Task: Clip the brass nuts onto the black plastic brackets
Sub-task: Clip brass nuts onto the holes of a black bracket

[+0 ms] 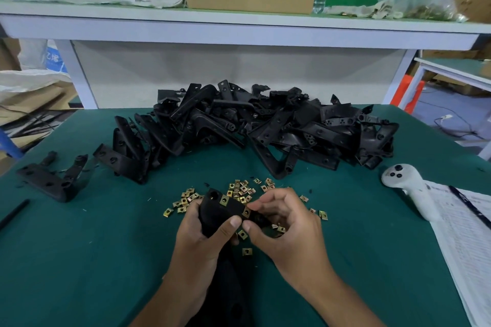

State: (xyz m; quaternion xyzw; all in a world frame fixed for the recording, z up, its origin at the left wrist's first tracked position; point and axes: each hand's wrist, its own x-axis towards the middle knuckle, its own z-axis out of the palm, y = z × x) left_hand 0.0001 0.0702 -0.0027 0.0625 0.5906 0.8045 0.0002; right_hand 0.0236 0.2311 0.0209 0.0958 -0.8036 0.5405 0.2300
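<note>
Bracket: black plastic bracket (216,214) held above the green table (79,247), long axis running from near the person up and away.
Left hand (202,241): fingers curled round the bracket.
Right hand (281,223): fingertips pinch a brass nut (246,212) on the bracket's edge.
Loose nuts (240,191): scattered just beyond the fingers.
Writing: printed sheet (462,233) at right, unreadable.

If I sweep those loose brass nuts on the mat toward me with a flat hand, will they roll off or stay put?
The loose brass nuts look flat and square, so they should slide rather than roll. The green mat looks soft and matte, so it probably drags on them. They are small and thin, so some may slip under the fingers and need pinching up singly.
</note>
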